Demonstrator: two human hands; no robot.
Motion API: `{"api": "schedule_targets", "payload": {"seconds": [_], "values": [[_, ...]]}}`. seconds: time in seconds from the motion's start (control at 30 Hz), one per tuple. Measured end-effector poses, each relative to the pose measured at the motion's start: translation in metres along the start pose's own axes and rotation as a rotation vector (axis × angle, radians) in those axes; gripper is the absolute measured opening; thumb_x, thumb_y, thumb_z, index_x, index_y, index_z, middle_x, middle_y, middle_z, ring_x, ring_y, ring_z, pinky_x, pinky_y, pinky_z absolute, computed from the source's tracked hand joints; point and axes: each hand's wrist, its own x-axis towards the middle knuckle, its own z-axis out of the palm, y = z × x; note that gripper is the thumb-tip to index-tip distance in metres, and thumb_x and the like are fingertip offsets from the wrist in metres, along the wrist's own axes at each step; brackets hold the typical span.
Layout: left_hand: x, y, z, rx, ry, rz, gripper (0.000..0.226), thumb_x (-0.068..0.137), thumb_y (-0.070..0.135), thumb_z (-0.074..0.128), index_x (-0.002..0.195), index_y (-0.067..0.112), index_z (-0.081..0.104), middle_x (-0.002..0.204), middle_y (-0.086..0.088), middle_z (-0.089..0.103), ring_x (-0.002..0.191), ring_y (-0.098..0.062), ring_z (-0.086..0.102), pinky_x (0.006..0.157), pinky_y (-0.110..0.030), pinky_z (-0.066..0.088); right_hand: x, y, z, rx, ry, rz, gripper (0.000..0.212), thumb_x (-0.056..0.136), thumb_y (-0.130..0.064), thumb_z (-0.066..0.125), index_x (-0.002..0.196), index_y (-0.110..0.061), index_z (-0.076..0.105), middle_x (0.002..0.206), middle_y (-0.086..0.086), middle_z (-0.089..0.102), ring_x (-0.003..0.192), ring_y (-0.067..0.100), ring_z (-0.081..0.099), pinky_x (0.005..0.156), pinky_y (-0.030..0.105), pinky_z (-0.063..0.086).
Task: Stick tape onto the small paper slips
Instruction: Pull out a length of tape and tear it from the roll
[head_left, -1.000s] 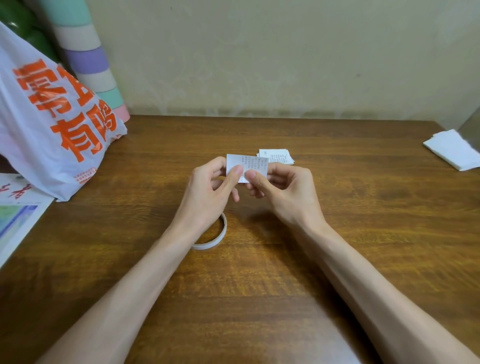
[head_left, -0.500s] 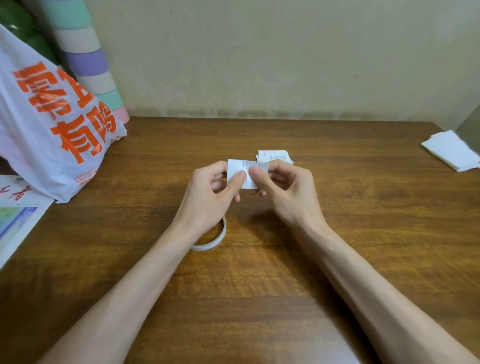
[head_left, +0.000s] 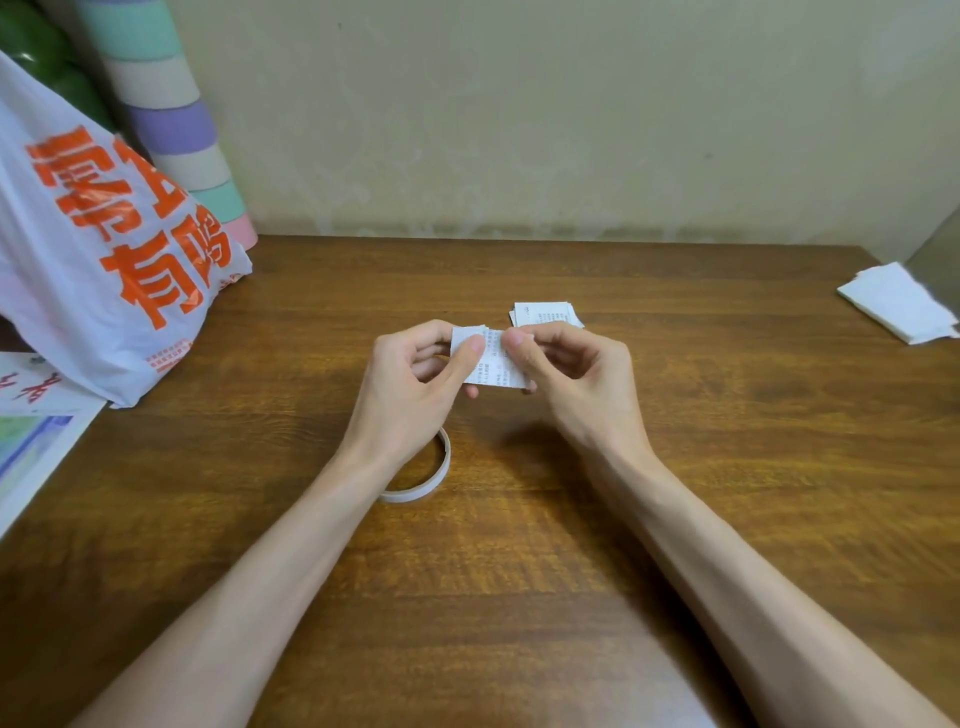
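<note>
Pinching 1 small paper slip (head_left: 493, 364) with both hands, raised above the middle of the desk (head_left: 727, 467). Clamping the left grip (head_left: 410, 389) on the slip's left part, with the thumb tip pressed on the printed face near the upper edge and the fingers curled behind. Clamping the right grip (head_left: 576, 384) on the slip's right part in the same way, thumb in front, curled fingers behind. Setting the 2 thumb tips near each other along the top of the slip, with only a narrow strip of paper between. Showing fine printed lines on the slip's face, too small to read. Cannot tell whether any tape sits on it.

Lying flat on the desk just beyond the right grip: a short stack of slips (head_left: 545, 314), white with faint print, its near edge hidden behind the fingers. Lying flat under the left wrist: a thin white tape roll (head_left: 426, 483), partly covered by the forearm and clear of both grips.

Slumped on the desk's left side: a white plastic bag (head_left: 104, 249) with large orange characters. Leaning behind it against the wall (head_left: 519, 104): a tall roll (head_left: 171, 119) banded in mint, cream, purple and pink. Lying at the left edge below the bag: a printed sheet (head_left: 31, 441). Resting at the far right edge: a folded white paper (head_left: 898, 306).
</note>
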Motion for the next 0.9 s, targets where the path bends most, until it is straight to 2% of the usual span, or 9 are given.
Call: {"api": "schedule_targets", "payload": {"seconds": [0.1, 0.17, 0.33, 0.43, 0.57, 0.63, 0.73, 0.83, 0.9], "values": [[0.001, 0.000, 0.002, -0.046, 0.063, -0.009, 0.013, 0.101, 0.020, 0.069, 0.106, 0.012, 0.078, 0.091, 0.005, 0.080, 0.075, -0.011, 0.075, 0.063, -0.015, 0.053, -0.002, -0.002, 0.000, 0.029, -0.042, 0.079, 0.013, 0.092, -0.026, 0.081, 0.100, -0.018, 0.076, 0.073, -0.002, 0.076, 0.066, 0.005, 0.068, 0.071, 0.019, 0.053], [0.002, 0.000, 0.002, -0.057, 0.059, -0.016, 0.014, 0.101, 0.020, 0.069, 0.107, 0.013, 0.078, 0.089, 0.006, 0.080, 0.071, -0.007, 0.073, 0.060, -0.013, 0.049, -0.001, 0.000, -0.001, 0.012, -0.050, 0.116, 0.017, 0.094, -0.029, 0.080, 0.096, -0.012, 0.076, 0.077, 0.005, 0.078, 0.068, 0.008, 0.068, 0.072, 0.023, 0.052], [0.007, -0.003, -0.007, 0.051, 0.005, -0.016, 0.028, 0.100, 0.027, 0.069, 0.128, 0.022, 0.070, 0.105, 0.008, 0.077, 0.090, -0.006, 0.075, 0.070, -0.017, 0.055, 0.016, 0.006, -0.012, -0.087, 0.141, 0.139, 0.014, 0.099, -0.029, 0.073, 0.096, -0.017, 0.080, 0.081, 0.007, 0.078, 0.068, 0.006, 0.066, 0.067, 0.020, 0.048], [0.012, -0.003, -0.018, 0.125, -0.033, 0.011, 0.019, 0.100, 0.026, 0.069, 0.118, 0.023, 0.073, 0.102, 0.009, 0.075, 0.090, -0.006, 0.074, 0.080, -0.023, 0.058, 0.038, 0.011, -0.022, -0.184, 0.235, 0.165, 0.013, 0.101, -0.028, 0.070, 0.098, -0.020, 0.080, 0.081, -0.001, 0.079, 0.067, 0.002, 0.067, 0.065, 0.024, 0.054], [0.014, -0.001, -0.027, 0.123, -0.067, 0.032, 0.014, 0.100, 0.023, 0.068, 0.111, 0.021, 0.074, 0.103, 0.008, 0.076, 0.091, -0.010, 0.074, 0.085, -0.024, 0.060, 0.065, 0.026, -0.025, -0.370, 0.288, 0.205, 0.016, 0.097, -0.035, 0.070, 0.106, -0.024, 0.079, 0.092, -0.010, 0.077, 0.099, 0.012, 0.072, 0.092, 0.039, 0.059], [0.014, -0.002, -0.028, 0.117, -0.062, 0.033, 0.014, 0.100, 0.022, 0.067, 0.111, 0.020, 0.074, 0.101, 0.007, 0.076, 0.091, -0.011, 0.074, 0.085, -0.025, 0.060, 0.073, 0.032, -0.024, -0.457, 0.293, 0.183, 0.026, 0.098, -0.037, 0.070, 0.116, -0.020, 0.078, 0.098, -0.008, 0.076, 0.106, 0.014, 0.069, 0.099, 0.042, 0.057], [0.014, -0.005, -0.028, 0.123, -0.066, 0.029, 0.015, 0.100, 0.024, 0.067, 0.112, 0.020, 0.074, 0.101, 0.006, 0.076, 0.090, -0.011, 0.075, 0.082, -0.025, 0.060, 0.079, 0.035, -0.023, -0.578, 0.278, 0.142, 0.037, 0.099, -0.038, 0.068, 0.129, -0.016, 0.070, 0.104, -0.002, 0.075, 0.104, 0.016, 0.064, 0.100, 0.033, 0.048], [0.015, -0.003, -0.031, 0.134, -0.095, 0.010, 0.015, 0.100, 0.024, 0.067, 0.114, 0.023, 0.073, 0.102, 0.005, 0.076, 0.088, -0.010, 0.075, 0.071, -0.019, 0.055, 0.080, 0.039, -0.025, -0.762, 0.262, 0.102, 0.048, 0.099, -0.036, 0.068, 0.141, -0.014, 0.059, 0.124, 0.006, 0.064, 0.120, 0.026, 0.060, 0.098, 0.038, 0.045], [0.015, -0.001, -0.037, 0.167, -0.155, -0.001, 0.016, 0.099, 0.023, 0.069, 0.114, 0.026, 0.073, 0.102, 0.008, 0.075, 0.090, -0.009, 0.074, 0.073, -0.020, 0.056, 0.076, 0.041, -0.025, -0.817, 0.265, 0.060, 0.046, 0.099, -0.029, 0.067, 0.142, -0.016, 0.057, 0.131, 0.008, 0.056, 0.122, 0.027, 0.059, 0.094, 0.040, 0.050]]}}
